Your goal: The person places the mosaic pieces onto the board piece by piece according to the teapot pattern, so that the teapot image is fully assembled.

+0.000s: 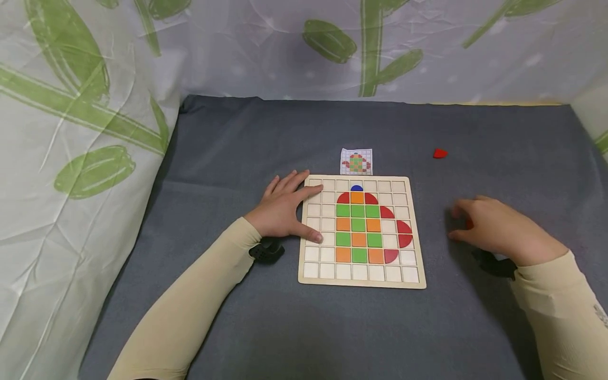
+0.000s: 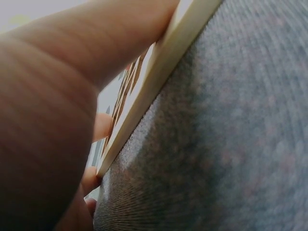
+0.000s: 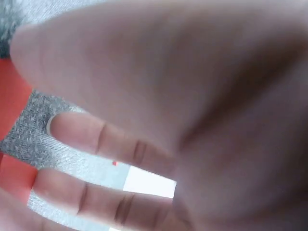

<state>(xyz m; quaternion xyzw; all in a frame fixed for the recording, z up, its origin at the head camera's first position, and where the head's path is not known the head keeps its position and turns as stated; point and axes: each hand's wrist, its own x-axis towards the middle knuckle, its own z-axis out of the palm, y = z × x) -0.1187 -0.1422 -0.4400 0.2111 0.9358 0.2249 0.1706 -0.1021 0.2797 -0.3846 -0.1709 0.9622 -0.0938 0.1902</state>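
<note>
A pale wooden grid board (image 1: 311,270) lies in the middle of the head view, with red, orange, green and blue pieces laid in its cells. My left hand (image 1: 280,208) rests on the board's left side, thumb and fingers spread over the rim. In the left wrist view, the thumb lies across the board's edge (image 2: 144,96). To the right of the board, my right hand (image 1: 503,227) is low over the cloth, fingers extended. Two red pieces, one by the thumb (image 3: 12,96) and one at a fingertip (image 3: 17,177), are partly hidden by this hand.
A small printed card (image 1: 356,162) with a coloured grid pattern lies behind the board. Farther right is a loose red piece (image 1: 440,153). Dark grey cloth (image 1: 228,142) covers the table, and a leaf-patterned curtain (image 1: 266,53) hangs behind and at the left.
</note>
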